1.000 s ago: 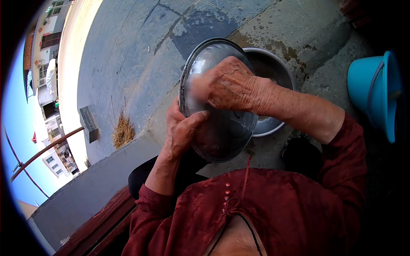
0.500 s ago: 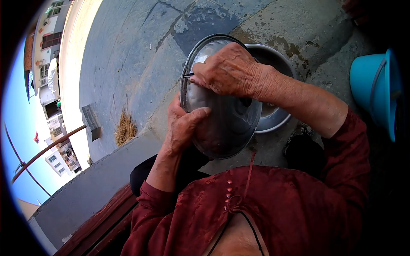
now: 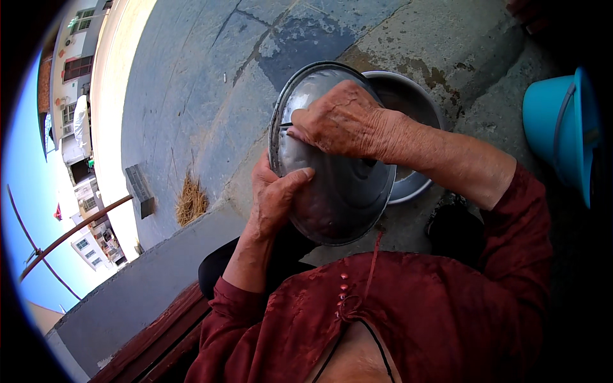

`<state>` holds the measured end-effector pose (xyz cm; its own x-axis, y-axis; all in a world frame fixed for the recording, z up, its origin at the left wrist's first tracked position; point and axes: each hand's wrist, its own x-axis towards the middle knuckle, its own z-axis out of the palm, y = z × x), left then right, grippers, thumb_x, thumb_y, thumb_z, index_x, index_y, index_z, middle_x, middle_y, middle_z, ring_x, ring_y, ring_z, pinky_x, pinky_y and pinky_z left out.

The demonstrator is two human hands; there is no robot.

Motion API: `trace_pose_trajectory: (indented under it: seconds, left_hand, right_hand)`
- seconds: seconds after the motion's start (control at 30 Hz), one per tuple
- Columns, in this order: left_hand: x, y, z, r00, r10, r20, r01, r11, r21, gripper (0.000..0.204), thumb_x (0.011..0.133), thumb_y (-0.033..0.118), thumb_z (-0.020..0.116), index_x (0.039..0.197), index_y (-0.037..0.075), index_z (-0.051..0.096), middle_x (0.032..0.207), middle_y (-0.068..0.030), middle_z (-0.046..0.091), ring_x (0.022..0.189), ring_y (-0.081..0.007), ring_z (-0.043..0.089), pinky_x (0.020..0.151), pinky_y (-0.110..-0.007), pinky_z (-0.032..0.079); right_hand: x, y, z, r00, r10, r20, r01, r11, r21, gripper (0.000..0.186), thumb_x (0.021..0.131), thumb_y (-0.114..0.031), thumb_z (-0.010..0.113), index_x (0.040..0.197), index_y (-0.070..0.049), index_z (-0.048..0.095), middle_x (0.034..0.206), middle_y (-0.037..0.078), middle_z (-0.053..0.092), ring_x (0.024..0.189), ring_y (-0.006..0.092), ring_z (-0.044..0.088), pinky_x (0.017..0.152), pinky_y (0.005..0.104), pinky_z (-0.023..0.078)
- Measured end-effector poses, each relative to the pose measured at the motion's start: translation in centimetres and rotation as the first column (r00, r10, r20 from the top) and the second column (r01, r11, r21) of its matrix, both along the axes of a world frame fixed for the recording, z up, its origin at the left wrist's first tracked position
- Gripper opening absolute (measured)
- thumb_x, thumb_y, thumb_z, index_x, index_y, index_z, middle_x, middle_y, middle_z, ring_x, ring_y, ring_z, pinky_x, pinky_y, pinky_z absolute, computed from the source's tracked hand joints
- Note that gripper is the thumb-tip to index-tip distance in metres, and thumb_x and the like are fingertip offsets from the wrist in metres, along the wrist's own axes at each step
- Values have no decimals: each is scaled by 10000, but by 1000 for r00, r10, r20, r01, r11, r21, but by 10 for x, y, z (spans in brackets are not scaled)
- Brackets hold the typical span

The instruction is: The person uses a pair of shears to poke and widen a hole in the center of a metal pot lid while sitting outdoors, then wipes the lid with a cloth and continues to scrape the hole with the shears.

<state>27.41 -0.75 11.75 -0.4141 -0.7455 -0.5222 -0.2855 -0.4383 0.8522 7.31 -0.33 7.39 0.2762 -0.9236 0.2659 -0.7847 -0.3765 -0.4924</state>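
Observation:
A dented grey metal pot lid (image 3: 341, 204) is tilted in front of me, its dome facing up. My left hand (image 3: 273, 195) grips the lid's left rim, thumb lying on the dome and fingers hidden underneath. Over the upper part of the lid, my right hand (image 3: 345, 121) is closed on a thin, dark, pointed tool (image 3: 285, 125). Only the tool's tip shows, reaching the lid's rim; the rest is hidden in my fist. Behind the lid, partly covered by it and my right forearm, a round metal basin (image 3: 418, 89) stands on the ground.
A turquoise bucket (image 3: 549, 118) with a grey handle stands at the right. The concrete ground (image 3: 211, 96) has damp patches. At the left are a straw bundle (image 3: 191, 201), a grey block (image 3: 139, 190) and a low concrete ledge (image 3: 140, 268). Buildings stand beyond.
Both hands and the lid sit slightly lower in the view, the right hand most of all. The view has turned a little. Both hands keep their holds.

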Motion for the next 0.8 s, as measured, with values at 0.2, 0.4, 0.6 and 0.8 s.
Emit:
trace_pose_trajectory:
  seconds: [0.2, 0.4, 0.6, 0.8]
  left_hand:
    - [-9, 7, 7, 999, 32, 6, -32, 999, -29, 464, 772, 5, 708, 1209, -10, 551, 1082, -95, 662, 936, -199, 660, 864, -338, 543]
    - [-9, 6, 7, 1000, -4, -12, 4, 1000, 6, 508, 791, 24, 699, 1265, -3, 519, 1125, -86, 640, 1003, -178, 625, 906, -323, 505]
    - [-9, 6, 8, 999, -13, 35, 13, 1000, 6, 493, 787, 24, 701, 1248, 6, 526, 1105, -82, 648, 980, -175, 631, 890, -322, 512]
    - [2, 4, -1, 1000, -24, 20, 24, 1000, -14, 461, 790, 27, 683, 1226, 9, 534, 1088, -71, 646, 971, -166, 630, 881, -319, 513]
  right_hand:
    - [-8, -4, 0, 995, -6, 99, 18, 993, -115, 301, 977, -316, 530, 782, -96, 595, 605, 79, 605, 561, 237, 643, 502, 379, 507]
    - [-9, -7, 5, 999, 12, 33, -16, 993, 114, 335, 1002, -320, 485, 875, -76, 677, 713, 124, 678, 688, 253, 702, 617, 382, 557]
    - [-3, -4, 2, 999, 18, 35, -21, 998, 64, 321, 993, -321, 502, 859, -75, 659, 670, 115, 656, 637, 254, 683, 572, 378, 539]
    - [14, 8, 8, 993, 97, 66, -97, 995, -10, 329, 986, -330, 519, 803, -77, 622, 596, 112, 619, 553, 255, 652, 502, 372, 516]
